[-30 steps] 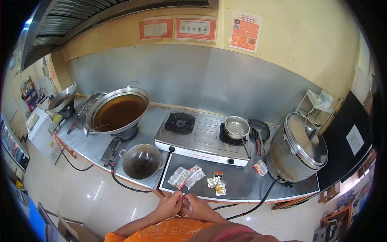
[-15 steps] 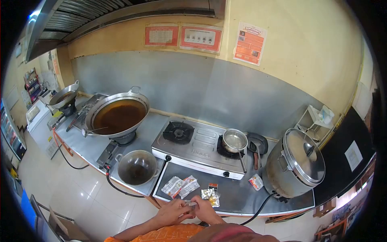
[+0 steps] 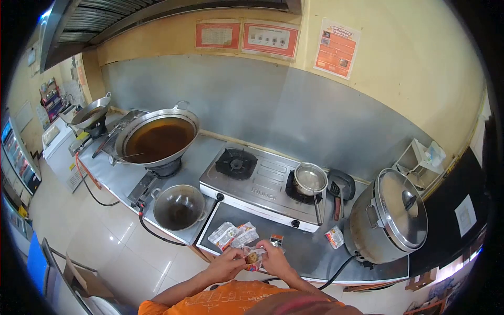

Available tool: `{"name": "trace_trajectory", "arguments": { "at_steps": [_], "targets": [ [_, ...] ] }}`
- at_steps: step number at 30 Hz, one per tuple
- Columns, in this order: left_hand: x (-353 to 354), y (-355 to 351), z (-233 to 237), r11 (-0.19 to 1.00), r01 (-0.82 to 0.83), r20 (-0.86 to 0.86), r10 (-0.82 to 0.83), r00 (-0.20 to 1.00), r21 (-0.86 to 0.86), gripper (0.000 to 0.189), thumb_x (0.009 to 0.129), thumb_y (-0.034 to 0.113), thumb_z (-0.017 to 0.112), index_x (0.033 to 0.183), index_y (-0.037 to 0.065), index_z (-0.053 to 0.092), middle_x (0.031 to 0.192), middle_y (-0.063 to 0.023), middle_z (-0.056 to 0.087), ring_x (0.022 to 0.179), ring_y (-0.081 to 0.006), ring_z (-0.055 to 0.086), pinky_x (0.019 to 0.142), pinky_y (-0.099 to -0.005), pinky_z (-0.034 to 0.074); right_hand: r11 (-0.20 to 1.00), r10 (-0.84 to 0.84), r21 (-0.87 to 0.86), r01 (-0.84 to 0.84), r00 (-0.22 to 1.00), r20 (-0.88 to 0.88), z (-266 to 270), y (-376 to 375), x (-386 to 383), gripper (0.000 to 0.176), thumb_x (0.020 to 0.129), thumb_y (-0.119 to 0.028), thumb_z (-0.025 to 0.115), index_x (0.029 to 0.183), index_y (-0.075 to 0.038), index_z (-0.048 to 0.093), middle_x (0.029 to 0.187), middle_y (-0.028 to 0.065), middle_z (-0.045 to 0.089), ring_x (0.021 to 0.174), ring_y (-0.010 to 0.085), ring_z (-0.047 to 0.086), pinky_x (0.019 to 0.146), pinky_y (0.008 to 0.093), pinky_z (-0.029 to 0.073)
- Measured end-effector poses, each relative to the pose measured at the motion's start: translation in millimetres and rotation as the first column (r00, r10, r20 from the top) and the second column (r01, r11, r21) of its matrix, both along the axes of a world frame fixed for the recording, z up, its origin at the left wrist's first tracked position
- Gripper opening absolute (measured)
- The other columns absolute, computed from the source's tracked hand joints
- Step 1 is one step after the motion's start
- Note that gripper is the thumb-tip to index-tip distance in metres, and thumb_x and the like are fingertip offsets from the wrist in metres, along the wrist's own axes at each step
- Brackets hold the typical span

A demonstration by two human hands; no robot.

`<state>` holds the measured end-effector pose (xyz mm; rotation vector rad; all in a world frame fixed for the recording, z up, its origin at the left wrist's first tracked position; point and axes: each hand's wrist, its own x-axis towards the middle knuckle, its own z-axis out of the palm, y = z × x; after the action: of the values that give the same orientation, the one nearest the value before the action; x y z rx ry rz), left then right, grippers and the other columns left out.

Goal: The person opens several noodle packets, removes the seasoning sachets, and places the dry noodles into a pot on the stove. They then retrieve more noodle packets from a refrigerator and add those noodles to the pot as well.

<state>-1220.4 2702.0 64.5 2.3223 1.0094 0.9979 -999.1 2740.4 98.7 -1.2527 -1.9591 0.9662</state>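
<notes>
Both hands are closed on a crinkled plastic packet (image 3: 252, 266) just in front of the counter edge. It is clear at the top, with red and yellow print lower down, and a yellow-brown lump shows in its mouth. My left hand (image 3: 227, 265) pinches its left side. On the other side, my right hand (image 3: 276, 261) grips the packet's upper right edge. Just beyond the hands lie two white-and-red printed packets (image 3: 224, 234) and a small orange-and-black sachet (image 3: 276, 240).
A two-burner stove (image 3: 257, 190) carries a small saucepan (image 3: 310, 179). Left stand a large wok of brown liquid (image 3: 193, 137) and a smaller wok (image 3: 179, 207). Right are a frying pan (image 3: 344, 181), another printed packet (image 3: 334, 237), a big lidded pot (image 3: 362, 231) and a black hose (image 3: 338, 271).
My hands have shifted slightly up, and the packet's mouth has come into view between them, showing the lump inside. The silver-and-yellow sachets on the counter no longer show. The view has tilted slightly.
</notes>
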Motion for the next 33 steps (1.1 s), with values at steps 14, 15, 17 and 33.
{"name": "trace_trajectory", "arguments": {
  "at_steps": [14,15,17,33],
  "targets": [
    [-18,-11,-56,0.684,0.170,0.347,0.129,0.929,-0.710,0.061,0.105,0.049,0.036,0.148,0.005,0.040,0.130,-0.0168,0.060,0.120,-0.0268,0.057,0.103,-0.0379,0.044,0.613,-0.072,-0.705,-0.358,0.863,-0.500,-20,1,-17,0.027,0.094,0.004,0.050,0.118,-0.007,0.053,0.110,0.0072,0.063,0.099,0.0188,0.065,0.080,0.0310,0.055],
    [-20,-13,-59,0.508,0.246,0.373,0.165,0.913,-0.825,0.066,0.105,0.054,0.028,0.147,0.005,0.042,0.129,-0.0160,0.061,0.120,-0.0268,0.057,0.103,-0.0375,0.044,0.626,-0.011,-0.696,-0.352,0.888,-0.459,-21,-1,-13,0.025,0.095,0.003,0.052,0.118,-0.006,0.054,0.111,0.0075,0.063,0.099,0.0189,0.065,0.081,0.0305,0.054],
    [-27,-13,-85,0.356,0.331,0.422,0.216,0.881,-0.874,0.077,0.103,0.062,0.016,0.144,0.004,0.046,0.128,-0.0148,0.062,0.121,-0.0263,0.058,0.104,-0.0369,0.043,0.758,0.180,-0.574,-0.310,0.945,-0.273,-14,-1,-14,0.021,0.096,-0.003,0.057,0.117,-0.005,0.057,0.114,0.0095,0.061,0.101,0.0211,0.064,0.084,0.0314,0.053],
    [-81,-28,-124,0.267,0.285,0.319,0.094,0.943,-0.921,0.107,0.090,0.083,0.012,0.141,-0.004,0.049,0.140,-0.0152,0.054,0.129,-0.0237,0.050,0.111,-0.0386,0.036,0.905,0.418,-0.122,-0.408,0.907,0.062,-23,-39,-70,0.017,0.094,-0.015,0.063,0.109,-0.007,0.067,0.103,0.0125,0.062,0.095,0.0312,0.063,0.081,0.0375,0.052]
  ]
}}
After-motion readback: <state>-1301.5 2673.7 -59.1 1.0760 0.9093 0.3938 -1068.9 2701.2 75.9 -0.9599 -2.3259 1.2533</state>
